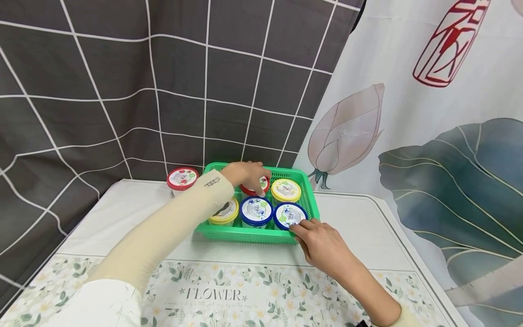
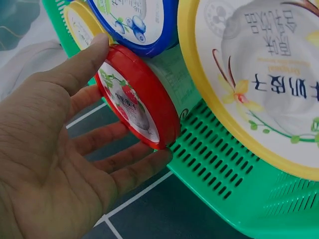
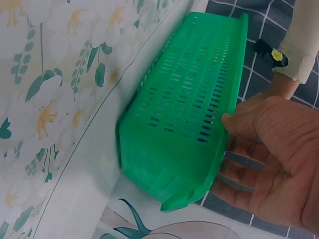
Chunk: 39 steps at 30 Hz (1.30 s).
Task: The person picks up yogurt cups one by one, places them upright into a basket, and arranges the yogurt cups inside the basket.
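Note:
A red-lidded tub [image 2: 130, 94] stands in the green basket [image 1: 245, 235], partly hidden by my left hand [image 1: 247, 175] in the head view. In the left wrist view the thumb and fingers of that hand lie round the lid's rim. At the basket's near right corner is my right hand [image 3: 279, 154], its thumb against the outside of the rim and its fingers over the inner side. Those fingers also reach the edge of a blue-lidded tub [image 1: 289, 214]. Another blue-lidded tub [image 1: 256, 210] and two yellow-lidded tubs, one at the right [image 1: 286, 190] and one at the left [image 1: 226, 211], share the basket.
Outside the basket, a second red-lidded tub [image 1: 182, 178] stands on the white table at the back left. A floral cloth [image 1: 229, 295] covers the table's front. Behind hang a dark grid-patterned curtain [image 1: 175, 68] and a white curtain with plant prints [image 1: 367, 59].

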Tool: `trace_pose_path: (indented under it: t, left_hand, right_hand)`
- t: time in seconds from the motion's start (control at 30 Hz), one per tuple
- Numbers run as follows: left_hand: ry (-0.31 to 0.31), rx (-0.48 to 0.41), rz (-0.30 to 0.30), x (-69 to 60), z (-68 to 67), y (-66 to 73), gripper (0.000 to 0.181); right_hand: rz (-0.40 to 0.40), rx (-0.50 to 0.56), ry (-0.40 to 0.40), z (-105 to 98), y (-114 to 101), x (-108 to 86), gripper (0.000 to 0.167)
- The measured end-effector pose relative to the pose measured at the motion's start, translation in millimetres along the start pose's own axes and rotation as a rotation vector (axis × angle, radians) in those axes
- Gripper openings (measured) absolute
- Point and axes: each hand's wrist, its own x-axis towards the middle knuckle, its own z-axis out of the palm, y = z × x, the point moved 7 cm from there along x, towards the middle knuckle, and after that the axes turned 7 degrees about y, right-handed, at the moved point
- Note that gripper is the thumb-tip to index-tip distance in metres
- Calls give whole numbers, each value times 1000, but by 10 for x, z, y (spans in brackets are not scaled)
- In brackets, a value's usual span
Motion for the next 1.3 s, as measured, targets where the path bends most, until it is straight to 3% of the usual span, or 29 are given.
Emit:
trace_pose_path:
  t: [0.33, 1.0, 1.3]
  left_hand:
    - [24, -17, -6, 16, 9, 39, 77]
    - [-10, 8, -1, 37, 85, 86, 79]
    - [-31, 21, -46, 77, 113, 82, 79]
  right_hand:
    - [7, -1, -9, 10, 10, -3, 21]
    - [14, -1, -15, 5, 11, -8, 23]
    - [9, -3, -14, 6, 10, 1, 22]
